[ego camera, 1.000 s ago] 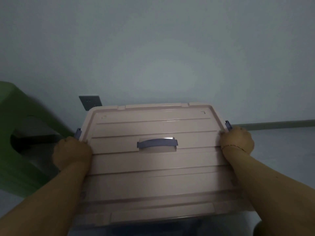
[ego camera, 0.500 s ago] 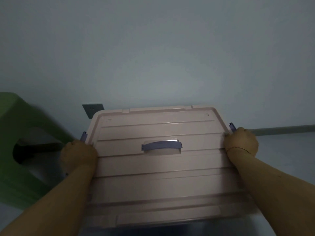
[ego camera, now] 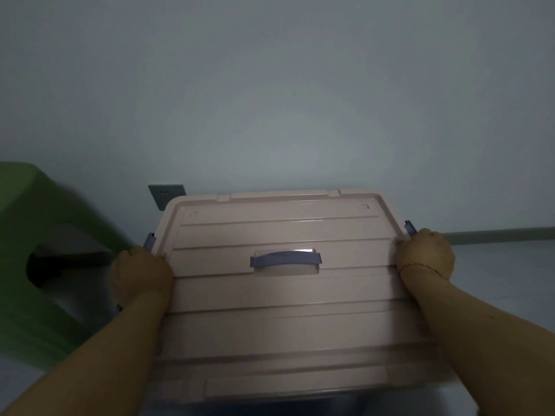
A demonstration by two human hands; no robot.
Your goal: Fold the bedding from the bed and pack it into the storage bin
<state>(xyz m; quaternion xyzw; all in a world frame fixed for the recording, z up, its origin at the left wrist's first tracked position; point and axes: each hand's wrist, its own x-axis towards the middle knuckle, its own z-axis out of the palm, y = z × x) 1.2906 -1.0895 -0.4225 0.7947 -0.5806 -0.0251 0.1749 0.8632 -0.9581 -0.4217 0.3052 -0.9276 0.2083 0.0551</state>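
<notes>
The storage bin fills the lower middle of the head view, closed by a pale pink ribbed lid [ego camera: 279, 319] with a purple carry handle [ego camera: 285, 258] at its centre. My left hand [ego camera: 139, 273] grips the lid's left edge beside a raised purple side latch [ego camera: 149, 240]. My right hand [ego camera: 425, 255], with a thin bracelet at the wrist, grips the right edge next to the other purple latch [ego camera: 410, 227]. The bin's body and anything inside it are hidden under the lid. No bedding shows.
A green plastic stool [ego camera: 33, 265] stands close on the left of the bin. A pale wall [ego camera: 270, 100] rises right behind it, with a grey socket plate [ego camera: 166, 195] low down. A skirting strip [ego camera: 498, 234] and bare floor lie to the right.
The view has drifted so the bin and both hands sit slightly further right and lower in frame. Both hands keep their hold on the lid's side edges.
</notes>
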